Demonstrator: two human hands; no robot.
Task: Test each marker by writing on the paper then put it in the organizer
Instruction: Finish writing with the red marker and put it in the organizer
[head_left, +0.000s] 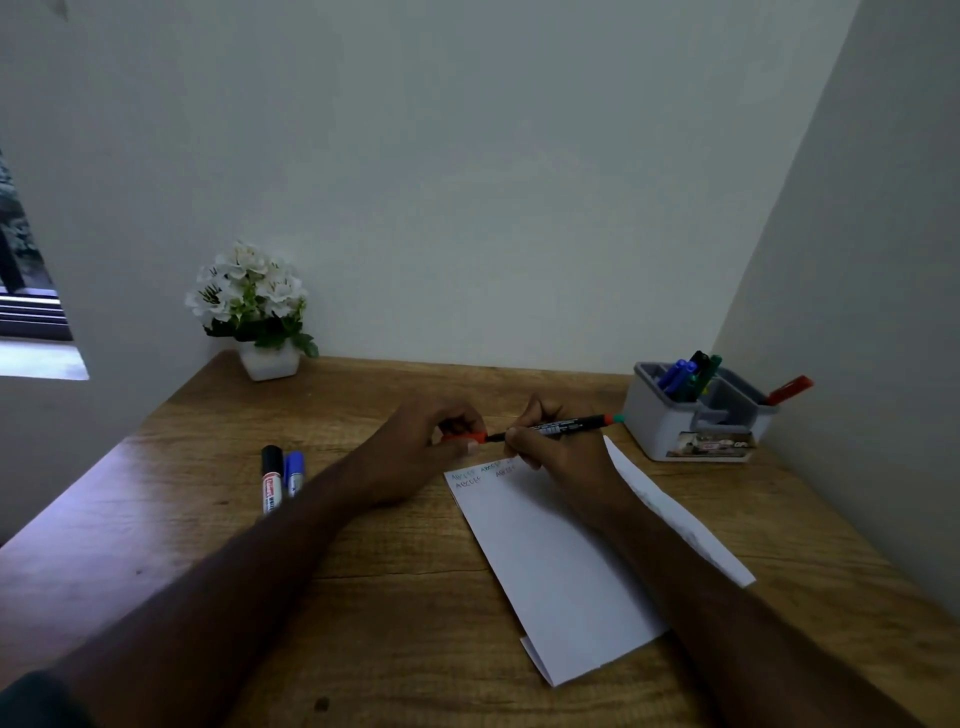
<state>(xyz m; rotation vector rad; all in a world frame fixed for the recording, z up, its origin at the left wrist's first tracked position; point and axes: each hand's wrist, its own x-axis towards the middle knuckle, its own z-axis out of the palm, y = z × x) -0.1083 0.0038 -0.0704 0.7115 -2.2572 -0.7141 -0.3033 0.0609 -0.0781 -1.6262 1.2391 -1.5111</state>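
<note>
My right hand (558, 449) grips a black-barrelled marker (569, 425) with a red band and teal end, lying level above the top of the white folded paper (561, 561). My left hand (426, 447) pinches the marker's red cap (464, 438) at the tip end. Faint written letters sit on the paper's top edge. A black-capped marker (271, 478) and a blue-capped marker (294, 472) lie side by side on the desk to the left. The grey-and-white organizer (660, 426) at the right back holds blue, green and black markers, and a red marker (789, 389).
A white flower pot (260, 312) stands at the back left corner of the wooden desk (395, 582). Walls close the desk at the back and right. A window opening is at the far left.
</note>
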